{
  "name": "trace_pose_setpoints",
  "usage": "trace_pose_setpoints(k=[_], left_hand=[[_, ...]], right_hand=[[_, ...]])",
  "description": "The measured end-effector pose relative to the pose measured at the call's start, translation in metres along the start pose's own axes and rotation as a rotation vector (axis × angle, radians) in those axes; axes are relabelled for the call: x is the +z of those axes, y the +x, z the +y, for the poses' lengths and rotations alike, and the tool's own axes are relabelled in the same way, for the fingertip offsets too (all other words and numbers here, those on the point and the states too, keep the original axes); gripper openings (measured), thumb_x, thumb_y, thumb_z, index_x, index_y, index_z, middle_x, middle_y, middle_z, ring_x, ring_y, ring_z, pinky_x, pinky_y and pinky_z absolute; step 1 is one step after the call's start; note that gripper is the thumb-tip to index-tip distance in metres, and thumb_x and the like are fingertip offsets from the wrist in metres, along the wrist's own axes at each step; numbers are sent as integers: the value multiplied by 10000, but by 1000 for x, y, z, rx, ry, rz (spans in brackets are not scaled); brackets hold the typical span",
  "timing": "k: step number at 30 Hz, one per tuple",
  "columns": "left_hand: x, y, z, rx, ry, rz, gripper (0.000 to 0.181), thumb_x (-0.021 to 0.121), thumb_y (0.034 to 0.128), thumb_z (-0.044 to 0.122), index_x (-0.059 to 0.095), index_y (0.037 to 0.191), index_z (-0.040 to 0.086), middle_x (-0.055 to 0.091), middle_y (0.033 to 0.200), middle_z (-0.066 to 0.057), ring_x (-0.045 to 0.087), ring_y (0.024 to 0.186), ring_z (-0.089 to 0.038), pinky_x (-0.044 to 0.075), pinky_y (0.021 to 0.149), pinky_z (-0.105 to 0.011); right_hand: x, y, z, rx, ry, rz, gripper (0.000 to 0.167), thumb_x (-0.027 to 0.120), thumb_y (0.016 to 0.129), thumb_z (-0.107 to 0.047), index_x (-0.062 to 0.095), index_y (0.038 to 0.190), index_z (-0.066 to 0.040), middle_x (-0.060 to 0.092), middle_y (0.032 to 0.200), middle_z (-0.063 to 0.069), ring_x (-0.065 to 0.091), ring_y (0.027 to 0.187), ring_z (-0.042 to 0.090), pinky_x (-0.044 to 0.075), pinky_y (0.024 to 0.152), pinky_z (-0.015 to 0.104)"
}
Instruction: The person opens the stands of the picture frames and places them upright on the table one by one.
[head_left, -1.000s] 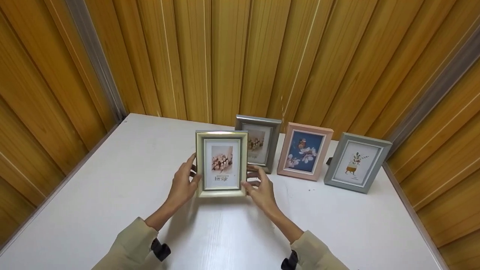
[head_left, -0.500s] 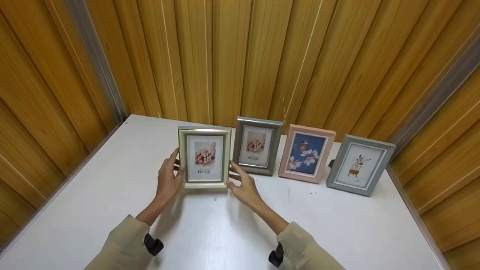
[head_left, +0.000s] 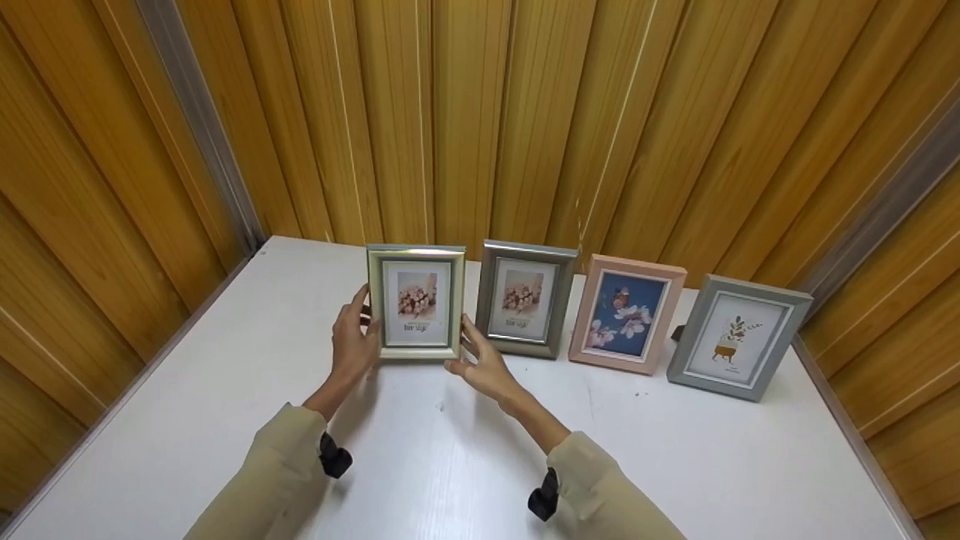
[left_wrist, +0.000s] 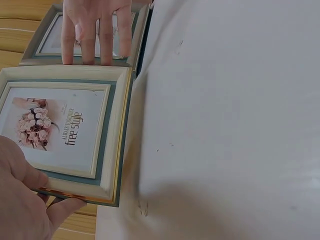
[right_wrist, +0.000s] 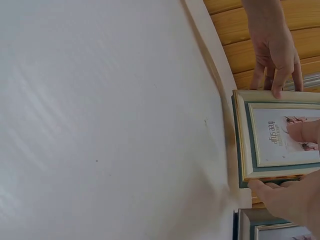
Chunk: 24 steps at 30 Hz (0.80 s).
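Observation:
A pale gold picture frame (head_left: pixel 417 304) with a rose-bouquet print stands upright at the left end of a row. My left hand (head_left: pixel 354 343) holds its left side, with the thumb at the front and fingers along the edge. At the opposite side, my right hand (head_left: pixel 489 367) touches the edge with straight fingers; its thumb is clear of the frame's lower corner. The left wrist view shows those right fingertips (left_wrist: pixel 106 55) against the side. To the right stands a dark silver picture frame (head_left: pixel 523 300) with a similar print, a narrow gap away.
A pink frame (head_left: pixel 627 315) with a blossom picture and a grey-green frame (head_left: pixel 739 337) with a plant picture continue the row rightward. All stand on a white table (head_left: pixel 600 450). Wood-look panels (head_left: pixel 457 120) rise behind.
Both hands have moved the pale gold frame left and back, out from in front of the dark silver frame. The right hand's fingers have straightened along its side. The other frames stay put.

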<state>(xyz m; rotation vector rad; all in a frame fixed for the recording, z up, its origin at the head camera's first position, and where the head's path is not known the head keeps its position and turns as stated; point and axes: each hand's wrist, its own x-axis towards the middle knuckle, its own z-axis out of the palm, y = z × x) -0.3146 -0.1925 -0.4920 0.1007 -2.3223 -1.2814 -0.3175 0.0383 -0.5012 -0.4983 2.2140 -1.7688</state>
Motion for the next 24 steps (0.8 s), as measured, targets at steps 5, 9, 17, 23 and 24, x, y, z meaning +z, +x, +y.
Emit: trace_pose_setpoints(k=[5,9,17,23,24], left_hand=[[11,-1,-5,-24,7,-9,600,544,963,-98,409,1538,12,598,1121,-248,616,990,-356,526,894,-487],[16,0,-8,-20,-2,-3,594,540,969,-98,400,1538,1,592,1140,-255,615,1012,-368,525,907,-488],[13,-1,-9,11,-24,-8,444,544,972,-67,505,1414,-92,616,1151,-301,641,1055,-433,532,952,-549],[11,-1,-12,-42,-20,-38,411,555,978,-18,525,1378,-109,619,1215,-305,621,1122,-439,508,989,-547],[11,0,-11,-53,-16,-34,416,554,979,-10,520,1382,-106,612,1231,-300,611,1137,-433,505,991,-543]], right_hand=[[3,-2,10,40,0,15,923,677,935,-91,95,1651,-104,157,1698,217,225,1547,440,277,1239,542],[5,-1,11,51,-6,39,930,678,933,-113,92,1655,-126,124,1708,202,192,1555,444,248,1251,547],[4,1,13,63,-1,34,931,674,932,-91,85,1653,-110,105,1706,213,182,1551,461,223,1255,562],[1,0,16,70,16,34,893,669,925,-56,130,1637,-44,167,1678,259,210,1546,447,227,1256,546],[0,0,17,67,19,34,881,667,925,-55,141,1631,-24,180,1671,271,220,1544,445,230,1256,539]])
